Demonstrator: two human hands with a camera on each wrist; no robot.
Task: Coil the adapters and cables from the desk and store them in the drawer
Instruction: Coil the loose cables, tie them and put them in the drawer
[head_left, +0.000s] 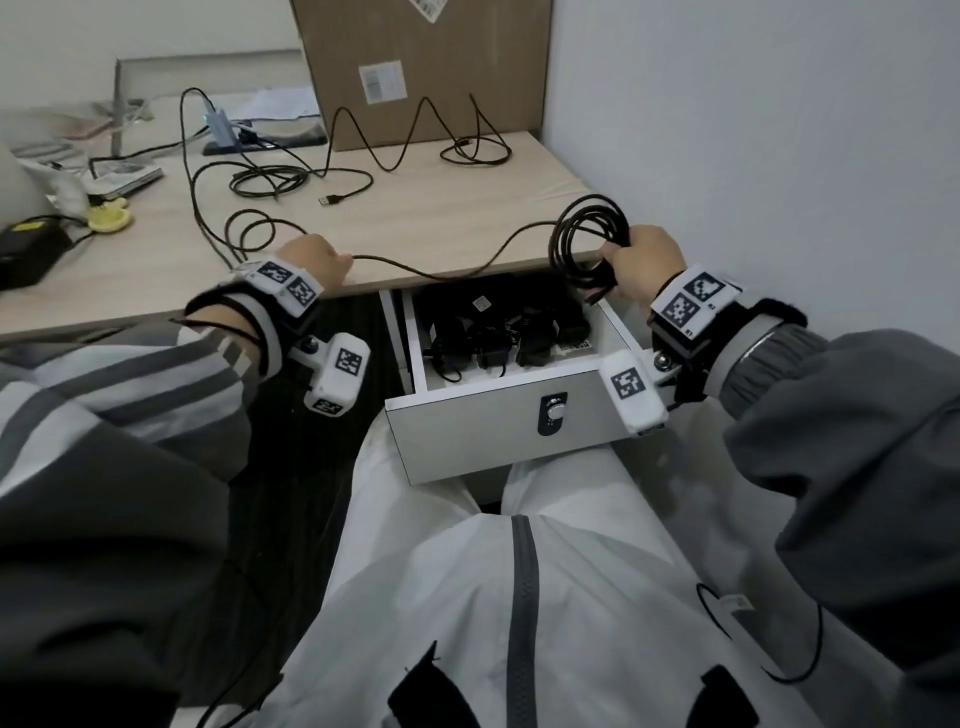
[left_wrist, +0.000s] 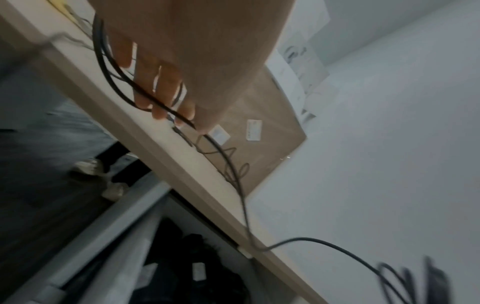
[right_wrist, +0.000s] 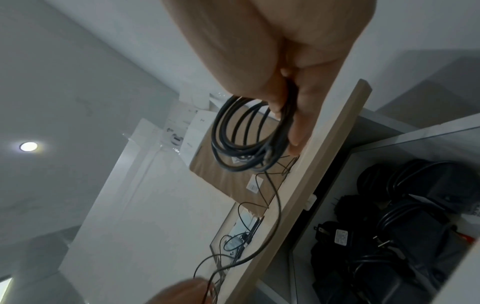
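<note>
My right hand (head_left: 641, 262) grips a coil of black cable (head_left: 587, 236) above the desk's front right corner; the right wrist view shows the same coil (right_wrist: 241, 131) pinched between thumb and fingers. The cable's free run (head_left: 441, 267) sags leftward to my left hand (head_left: 317, 260), whose fingers (left_wrist: 166, 98) curl round the cable (left_wrist: 233, 170) at the desk edge. Below, the white drawer (head_left: 498, 431) stands pulled out, with several black adapters (head_left: 498, 332) inside. More loose black cables (head_left: 291, 182) lie on the wooden desk (head_left: 415, 218).
A cardboard box (head_left: 421, 67) leans against the wall at the back of the desk. A hub with plugged leads (head_left: 221, 124), papers and a black device (head_left: 28, 249) sit on the left. A white wall (head_left: 753, 130) closes in on the right. My lap (head_left: 519, 597) lies under the drawer.
</note>
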